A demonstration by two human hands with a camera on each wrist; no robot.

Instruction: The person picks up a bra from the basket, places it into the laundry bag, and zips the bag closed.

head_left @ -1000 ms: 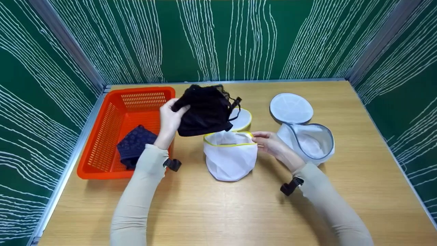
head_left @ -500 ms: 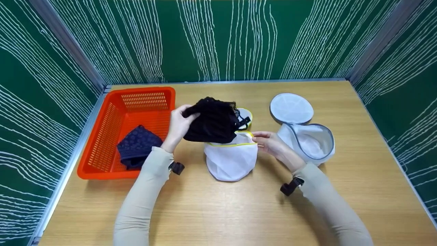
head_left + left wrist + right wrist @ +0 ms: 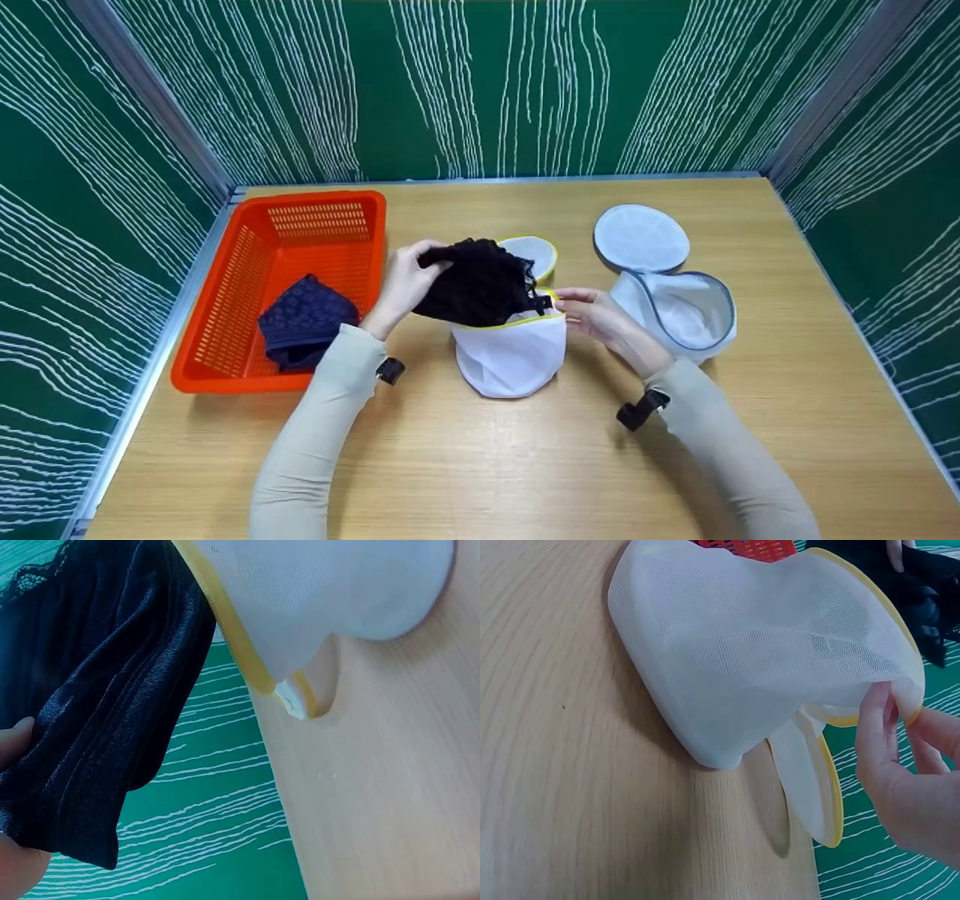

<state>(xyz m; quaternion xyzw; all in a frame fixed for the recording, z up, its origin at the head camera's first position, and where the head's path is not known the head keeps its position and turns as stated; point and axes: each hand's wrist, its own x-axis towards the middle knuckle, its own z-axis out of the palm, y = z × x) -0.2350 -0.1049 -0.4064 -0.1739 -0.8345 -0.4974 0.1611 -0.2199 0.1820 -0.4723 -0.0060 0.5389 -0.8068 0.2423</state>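
Note:
A black lace-trimmed garment (image 3: 476, 285) with thin straps is pinched at its left end by my left hand (image 3: 409, 279). Smooth folds of the black garment (image 3: 112, 682) show in the left wrist view. Its right part overlaps the mouth of a white mesh laundry bag (image 3: 511, 364) edged in yellow. The bag's round lid (image 3: 536, 253) lies flipped back behind the mouth. My right hand (image 3: 600, 319) pinches the bag's rim on the right side. In the right wrist view, thumb and fingers grip the yellow edge of the mesh laundry bag (image 3: 727, 652).
An orange plastic basket (image 3: 279, 384) stands at the left with a dark blue patterned garment (image 3: 306, 322) inside. On the right sits a second mesh laundry bag (image 3: 705, 349) with grey trim, its round lid (image 3: 642, 237) folded open behind. Green walls surround the wooden table (image 3: 480, 472).
My left hand has moved right and toward me, lowering the black garment from behind the yellow-edged bag to over its mouth. The right hand keeps its grip on the rim.

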